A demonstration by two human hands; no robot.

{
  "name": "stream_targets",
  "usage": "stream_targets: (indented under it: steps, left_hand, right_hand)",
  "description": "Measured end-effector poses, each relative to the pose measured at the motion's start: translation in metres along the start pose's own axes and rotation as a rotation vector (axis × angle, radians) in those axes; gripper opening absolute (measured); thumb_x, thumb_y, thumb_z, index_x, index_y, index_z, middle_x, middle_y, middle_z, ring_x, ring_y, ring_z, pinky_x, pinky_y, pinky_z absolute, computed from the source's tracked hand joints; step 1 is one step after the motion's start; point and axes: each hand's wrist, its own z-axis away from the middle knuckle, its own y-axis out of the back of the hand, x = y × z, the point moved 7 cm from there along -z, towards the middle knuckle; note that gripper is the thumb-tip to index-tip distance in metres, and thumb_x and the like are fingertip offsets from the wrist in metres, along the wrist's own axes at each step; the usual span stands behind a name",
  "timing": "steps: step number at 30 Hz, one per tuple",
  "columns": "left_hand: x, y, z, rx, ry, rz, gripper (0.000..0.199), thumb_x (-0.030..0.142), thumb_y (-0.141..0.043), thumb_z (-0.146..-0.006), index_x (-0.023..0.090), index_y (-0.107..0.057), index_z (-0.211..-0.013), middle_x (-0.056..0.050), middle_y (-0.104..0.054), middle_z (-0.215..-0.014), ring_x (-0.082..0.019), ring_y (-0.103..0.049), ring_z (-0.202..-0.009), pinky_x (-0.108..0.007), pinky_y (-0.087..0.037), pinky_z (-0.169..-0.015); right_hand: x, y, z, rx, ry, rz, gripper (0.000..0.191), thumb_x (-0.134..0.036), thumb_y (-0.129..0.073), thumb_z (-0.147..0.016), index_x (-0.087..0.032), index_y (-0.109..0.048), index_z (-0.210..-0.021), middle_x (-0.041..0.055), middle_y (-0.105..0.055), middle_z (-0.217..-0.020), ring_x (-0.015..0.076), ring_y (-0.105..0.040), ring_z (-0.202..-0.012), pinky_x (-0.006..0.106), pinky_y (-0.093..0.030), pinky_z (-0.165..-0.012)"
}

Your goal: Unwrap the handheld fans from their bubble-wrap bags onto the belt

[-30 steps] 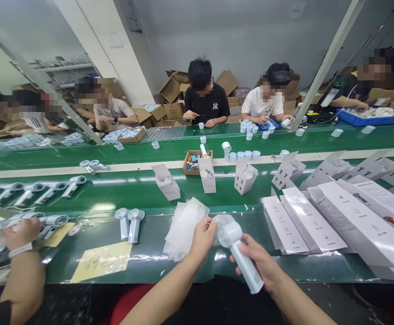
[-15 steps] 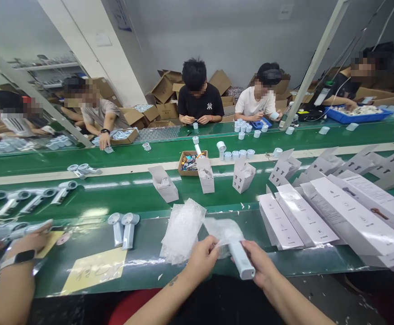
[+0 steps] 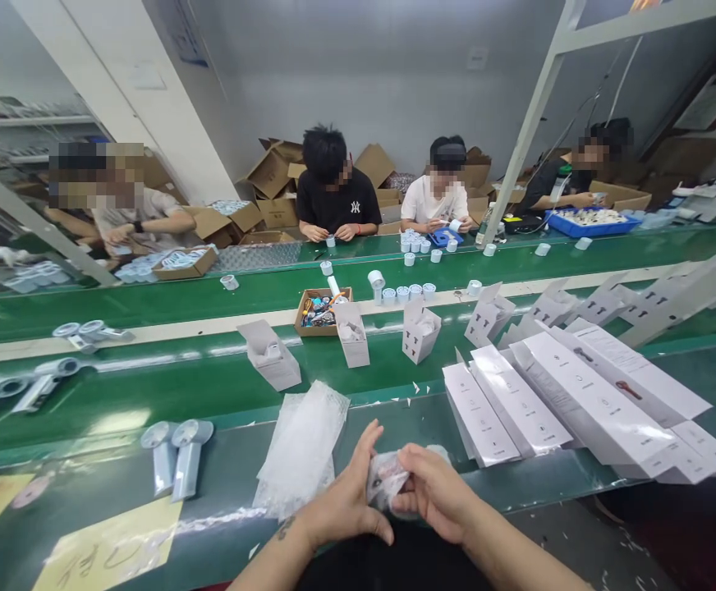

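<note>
A device wrapped in translucent bubble bag [image 3: 387,483] lies between my two hands at the near edge of the bench. My right hand [image 3: 435,488] has its fingers closed round the wrapped device. My left hand [image 3: 355,492] is against the bag's left side, thumb and fingers spread wide apart. Just left of my hands is a stack of flat bubble bags [image 3: 302,447]. Two light-blue handheld devices [image 3: 186,460] lie farther left. White boxes [image 3: 487,410] lean in a row to the right.
Open white boxes [image 3: 270,359] stand on the green conveyor [image 3: 210,377] ahead. Yellow paper [image 3: 112,546] lies at the near left. Several people sit across the line beside cups, cartons and a blue tray [image 3: 592,231]. A metal post [image 3: 521,139] rises at the right.
The light-blue device is now wrapped inside the bag and turned between my hands. My left hand has opened from its pinch. The view has shifted right, and the neighbour's arm has left the frame.
</note>
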Motion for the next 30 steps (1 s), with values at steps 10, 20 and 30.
stream_targets:
  steps: [10,20,30]
  left_hand:
    - [-0.042,0.025,0.031,0.365,0.342,0.51,0.038,0.041,-0.08,-0.066,0.021,-0.073,-0.098,-0.003,-0.073,-0.092,-0.02,-0.062,-0.082,-0.025,-0.048,-0.067]
    - [0.001,0.087,0.07,0.361,0.312,0.797,0.023,0.023,-0.088,-0.051,0.016,-0.07,-0.064,-0.008,-0.042,-0.15,-0.019,-0.064,-0.079,-0.026,-0.047,-0.052]
    - [0.069,0.127,0.071,0.653,0.133,0.024,0.033,0.045,-0.077,-0.065,0.019,-0.058,-0.057,-0.011,-0.061,-0.124,-0.028,-0.057,-0.101,-0.021,-0.045,-0.056]
  right_hand:
    - [-0.135,0.111,-0.065,0.733,0.595,1.014,0.042,-0.017,-0.083,-0.05,-0.02,-0.064,-0.087,0.0228,-0.054,-0.127,0.0528,-0.019,-0.136,0.073,-0.012,-0.102]
    - [-0.145,0.077,-0.064,0.593,0.619,1.255,0.05,-0.006,-0.069,-0.058,-0.018,-0.059,-0.106,0.0246,-0.046,-0.127,0.0518,-0.032,-0.126,0.075,-0.027,-0.095]
    - [-0.059,0.007,-0.054,0.147,0.753,1.303,0.047,-0.021,-0.075,-0.069,-0.019,-0.054,-0.11,0.0191,-0.024,-0.143,0.0403,-0.043,-0.129,0.055,-0.048,-0.1]
